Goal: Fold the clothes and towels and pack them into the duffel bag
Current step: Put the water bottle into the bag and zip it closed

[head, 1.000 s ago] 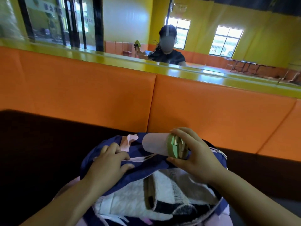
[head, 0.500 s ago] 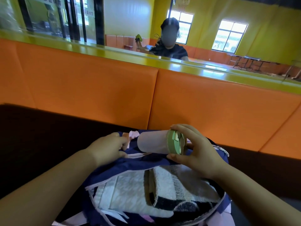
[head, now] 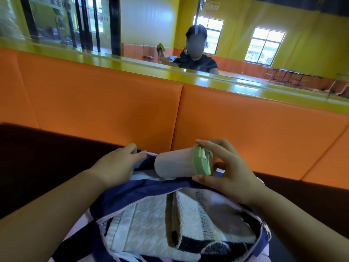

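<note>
While the right hand (head: 232, 171) grips a frosted tumbler (head: 173, 165) by its green lid (head: 203, 160), thumb under the lid and fingertips over its top edge, the tumbler lies on its side with its long axis running left to right, base pointing toward the left hand (head: 117, 167). It hovers just above the far rim of the duffel bag (head: 143, 190), a navy bag of soft, thin fabric with pale pink zipper tape along its opening. The left hand presses down on that far rim, fingers curled over the pink edge; it seems to pinch or hold the fabric back, though the exact grip cannot be told. The tumbler's base is just beside the left hand's fingers, so the opening the left hand holds lies directly along the tumbler's axis, and the right hand would, by my judgement, only need to slide it leftward and down, base first.

Nearer the body, the main compartment gapes open and shows a folded towel (head: 204, 224), thick and looped in texture, cream with black bands, beside a flatter white woven cloth (head: 139, 229). Both sit inside the bag, touching. The tumbler is smooth, rigid and slightly tapered; the bag beneath it sags and creases. The bag rests on a dark tabletop (head: 37, 167) against an orange padded backrest (head: 105, 103).
</note>
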The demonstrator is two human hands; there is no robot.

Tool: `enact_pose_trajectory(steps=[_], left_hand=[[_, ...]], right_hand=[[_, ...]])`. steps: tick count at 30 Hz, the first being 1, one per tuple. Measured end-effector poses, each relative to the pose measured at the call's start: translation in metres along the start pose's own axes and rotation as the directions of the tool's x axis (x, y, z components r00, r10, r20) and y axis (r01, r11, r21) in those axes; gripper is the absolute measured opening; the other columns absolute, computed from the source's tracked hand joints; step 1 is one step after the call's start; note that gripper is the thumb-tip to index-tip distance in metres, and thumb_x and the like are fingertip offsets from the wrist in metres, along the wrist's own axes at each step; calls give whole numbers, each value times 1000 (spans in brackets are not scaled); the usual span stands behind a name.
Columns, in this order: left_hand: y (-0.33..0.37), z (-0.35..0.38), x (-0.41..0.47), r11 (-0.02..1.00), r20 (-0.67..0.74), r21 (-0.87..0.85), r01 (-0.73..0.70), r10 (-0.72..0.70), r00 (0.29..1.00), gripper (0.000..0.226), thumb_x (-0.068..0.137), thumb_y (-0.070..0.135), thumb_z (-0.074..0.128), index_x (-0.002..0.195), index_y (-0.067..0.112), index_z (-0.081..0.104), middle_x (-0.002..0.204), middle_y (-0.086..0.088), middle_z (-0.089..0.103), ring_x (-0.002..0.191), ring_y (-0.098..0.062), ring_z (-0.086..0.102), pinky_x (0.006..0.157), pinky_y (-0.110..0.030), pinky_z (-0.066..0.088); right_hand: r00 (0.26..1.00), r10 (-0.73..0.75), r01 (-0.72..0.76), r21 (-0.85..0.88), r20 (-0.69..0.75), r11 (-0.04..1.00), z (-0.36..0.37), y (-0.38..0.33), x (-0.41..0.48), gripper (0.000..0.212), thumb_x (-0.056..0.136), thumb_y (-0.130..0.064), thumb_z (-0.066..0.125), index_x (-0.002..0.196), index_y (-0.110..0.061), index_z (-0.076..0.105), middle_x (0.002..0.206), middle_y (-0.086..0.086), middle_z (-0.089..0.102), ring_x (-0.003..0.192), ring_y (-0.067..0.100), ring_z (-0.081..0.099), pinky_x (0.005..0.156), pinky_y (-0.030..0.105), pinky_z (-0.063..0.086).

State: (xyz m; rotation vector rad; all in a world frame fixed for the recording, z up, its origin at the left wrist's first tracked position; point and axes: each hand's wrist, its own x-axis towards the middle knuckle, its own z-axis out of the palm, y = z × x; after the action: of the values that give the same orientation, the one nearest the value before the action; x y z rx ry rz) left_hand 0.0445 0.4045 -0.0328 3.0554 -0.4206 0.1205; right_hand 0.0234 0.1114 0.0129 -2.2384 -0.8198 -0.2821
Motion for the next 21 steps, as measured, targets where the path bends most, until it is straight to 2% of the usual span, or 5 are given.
enact_pose_trajectory(steps=[5,8,14,18,21], left_hand=[[-10,-8,0,985,81,124,123,-133,988,93,75,47,64,139,55,-3,132,1,29,95,-24,47,70,-32,41],[-13,-15,5,989,92,54,140,-145,985,103,69,51,70,139,57,-5,126,2,33,80,-21,49,63,-30,41],[-14,-27,11,990,96,5,142,-142,985,114,60,49,78,134,62,-7,111,0,40,84,-27,56,63,-33,44],[-16,-32,12,988,101,-50,145,-140,985,116,58,43,79,134,63,-7,106,1,38,73,-21,50,59,-32,44],[-17,-33,11,987,96,-54,154,-148,984,115,59,39,79,135,62,-4,106,1,36,71,-21,47,58,-30,41]], right_hand=[[997,-70,75,-180,31,981,18,-8,20,82,68,-37,81,136,-28,36,122,-17,40,107,-3,41,88,19,44],[987,-141,156,-249,77,956,29,-16,37,75,69,-36,80,130,-19,40,129,-7,46,110,8,48,87,27,47],[888,-377,458,-425,265,780,59,-21,68,52,71,-24,76,115,-6,54,136,13,51,119,31,53,76,38,56],[894,-349,446,-471,282,761,78,-9,77,40,84,-24,63,122,-14,57,135,10,49,119,32,49,89,39,49],[885,-258,441,-518,388,732,92,1,79,36,75,-26,68,107,-10,69,112,14,61,97,35,55,77,40,55]])
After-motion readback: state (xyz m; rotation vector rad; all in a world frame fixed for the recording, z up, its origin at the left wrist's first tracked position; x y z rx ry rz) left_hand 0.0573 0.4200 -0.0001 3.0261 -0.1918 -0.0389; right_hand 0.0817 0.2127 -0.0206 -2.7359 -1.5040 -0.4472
